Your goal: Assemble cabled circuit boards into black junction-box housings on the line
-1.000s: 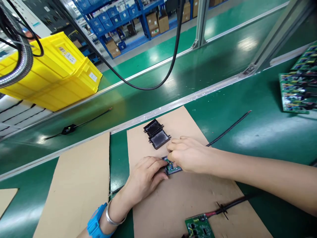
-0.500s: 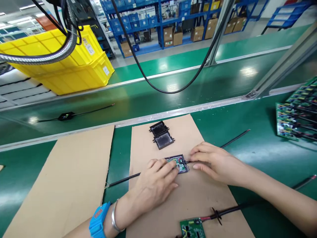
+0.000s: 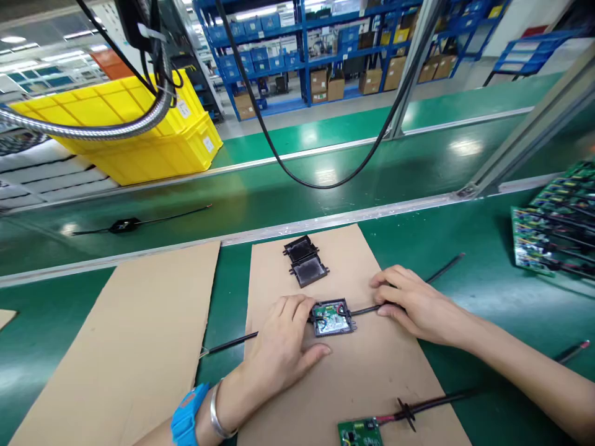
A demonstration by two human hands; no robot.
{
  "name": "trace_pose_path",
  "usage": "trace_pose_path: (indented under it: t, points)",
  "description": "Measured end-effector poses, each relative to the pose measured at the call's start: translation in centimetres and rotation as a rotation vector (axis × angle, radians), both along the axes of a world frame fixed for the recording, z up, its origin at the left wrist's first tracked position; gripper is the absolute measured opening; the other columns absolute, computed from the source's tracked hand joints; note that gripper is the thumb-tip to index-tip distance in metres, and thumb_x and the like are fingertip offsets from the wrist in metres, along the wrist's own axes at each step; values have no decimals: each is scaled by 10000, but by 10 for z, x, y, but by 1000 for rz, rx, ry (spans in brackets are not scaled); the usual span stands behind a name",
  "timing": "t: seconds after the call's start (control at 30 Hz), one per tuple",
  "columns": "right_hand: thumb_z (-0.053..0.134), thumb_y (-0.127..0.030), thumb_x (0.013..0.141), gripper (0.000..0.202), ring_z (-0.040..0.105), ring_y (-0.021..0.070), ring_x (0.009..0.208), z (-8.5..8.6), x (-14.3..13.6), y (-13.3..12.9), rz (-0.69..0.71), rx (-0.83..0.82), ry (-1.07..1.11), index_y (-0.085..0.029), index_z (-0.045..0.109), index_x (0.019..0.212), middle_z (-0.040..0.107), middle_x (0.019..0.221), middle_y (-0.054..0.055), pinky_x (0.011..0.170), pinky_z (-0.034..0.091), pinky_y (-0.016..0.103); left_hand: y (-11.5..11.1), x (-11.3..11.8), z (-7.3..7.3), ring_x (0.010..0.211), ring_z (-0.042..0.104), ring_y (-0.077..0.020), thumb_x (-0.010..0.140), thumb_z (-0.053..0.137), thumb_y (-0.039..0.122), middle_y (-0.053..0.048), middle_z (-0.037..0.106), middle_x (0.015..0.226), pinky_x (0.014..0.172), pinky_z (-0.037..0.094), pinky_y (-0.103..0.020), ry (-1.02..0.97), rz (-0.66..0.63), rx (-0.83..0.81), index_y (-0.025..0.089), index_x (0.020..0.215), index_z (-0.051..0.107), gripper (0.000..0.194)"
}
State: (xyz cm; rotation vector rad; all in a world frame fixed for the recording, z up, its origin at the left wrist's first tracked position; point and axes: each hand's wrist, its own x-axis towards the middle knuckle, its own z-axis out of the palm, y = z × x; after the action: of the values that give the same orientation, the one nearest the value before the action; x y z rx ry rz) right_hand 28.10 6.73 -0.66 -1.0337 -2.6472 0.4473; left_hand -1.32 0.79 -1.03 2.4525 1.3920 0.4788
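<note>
One circuit board (image 3: pixel 331 318) sits in a black case (image 3: pixel 335 335) — open side up — on a cardboard sheet (image 3: pixel 367 365) laid over the green table (image 3: pixel 437 229). The left hand (image 3: pixel 282 334) rests at the case's left end, over the left cable (image 3: pixel 232 342), thumb spread from the fingers. The right hand (image 3: pixel 413 306) pinches the right cable (image 3: pixel 364 311) near the case. Two black shells (image 3: pixel 307 261) lie beyond the case — apart from it.

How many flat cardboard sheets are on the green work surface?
3: one sheet under the left hand and the cased circuit board, a second sheet to its left, and the corner of a third sheet at the picture's left edge. Any beneath these would be hidden.
</note>
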Motion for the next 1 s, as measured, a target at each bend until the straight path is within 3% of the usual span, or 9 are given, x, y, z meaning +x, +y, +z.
trace_pose_path:
  t: [0.1,0.23,0.37,0.47,0.6,0.7,0.83,0.9,1.0]
  points:
    - [395,-134,960,156,550,214,917,3,-1,8,29,57,55,-184,533,907,604,992,85,773,417,371,-1,-6,0,1054,549,-267,886,592,270,-119,562,1155,899,504,-442,-85,12,-64,188,1276,446,425]
    - [387,-192,986,153,552,195,804,25,-14,54,55,242,133,-187,531,934,612,869,61,723,409,345,31,-22,25,898,599,-180,922,538,301,-78,560,1116,760,539,-315,-147,49,-89,220,1226,465,323]
    - [395,-156,963,187,564,221,955,52,-33,141,-58,387,-20,-172,573,1017,635,986,84,782,407,347,126,-38,50,853,605,-183,909,539,348,-71,575,1047,788,522,-332,-27,171,141,187,1175,528,311]
    - [366,-118,957,246,544,285,1062,62,-46,192,-191,407,-53,-124,602,1025,628,1040,131,808,397,395,207,-42,48,968,615,-231,892,543,290,-124,581,1122,875,500,-384,28,206,173,142,1191,542,334]
    - [502,-144,918,150,518,340,1087,59,-52,188,-225,295,1,-114,632,987,607,1092,177,801,431,434,253,-45,27,1201,526,-326,847,548,178,-160,570,1267,1013,387,-534,87,226,174,147,1231,544,385]
    - [547,-113,893,151,520,288,1056,54,-45,128,-121,156,31,-116,641,1013,604,1080,152,869,420,431,222,-44,15,1265,468,-320,879,513,203,-161,529,1337,1043,351,-539,64,214,183,157,1265,522,389]
    - [648,-224,868,41,569,187,885,50,-34,14,103,-113,-5,-203,635,834,617,880,32,760,471,302,135,-34,10,1157,528,-265,925,501,397,-118,583,1227,996,413,-448,2,113,167,184,1209,557,360]
    - [765,-307,762,192,564,221,932,44,-34,-34,136,-323,-54,-206,611,817,611,914,29,789,478,334,96,-26,5,1116,534,-278,851,612,454,-105,588,1197,973,419,-455,-5,33,152,200,1160,598,401]
    - [757,-178,711,188,549,264,977,28,-40,-79,89,-412,-156,-192,615,833,604,976,52,825,465,384,56,-15,-7,1073,538,-269,873,597,329,-95,606,1133,933,430,-447,-7,-25,138,202,1046,652,221]
